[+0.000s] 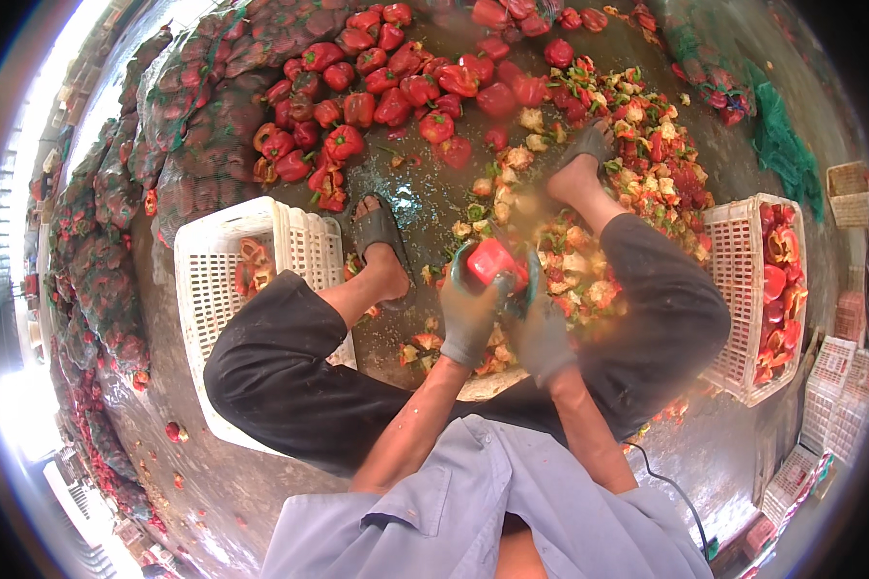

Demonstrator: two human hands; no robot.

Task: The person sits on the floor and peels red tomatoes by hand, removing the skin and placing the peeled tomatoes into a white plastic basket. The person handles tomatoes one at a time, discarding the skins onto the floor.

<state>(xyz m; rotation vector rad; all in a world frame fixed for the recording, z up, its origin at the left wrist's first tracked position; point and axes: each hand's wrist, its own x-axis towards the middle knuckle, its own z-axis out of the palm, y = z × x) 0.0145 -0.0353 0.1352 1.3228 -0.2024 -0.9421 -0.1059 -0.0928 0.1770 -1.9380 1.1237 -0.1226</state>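
A red bell pepper (491, 262) is in my left hand (471, 311), whose gloved fingers and thumb wrap around its left and near sides. My right hand (544, 326), in a similar grey and green glove, is close against the pepper's right side. Blur covers its fingers, so what it grips is unclear. Beneath both hands lies a heap of cut pepper cores with stems and pale seeds (579, 253), spread over the wet floor between my feet. Whole red bell peppers (395, 105) are piled farther out, ahead and to the left.
A white plastic crate (311, 246) with a few pepper pieces stands by my left leg. Another crate (731, 289), full of cut red peppers, is beyond my right knee. Stuffed mesh sacks (203, 145) line the left. Green netting (786, 137) and a black cable (670, 481) lie on the right.
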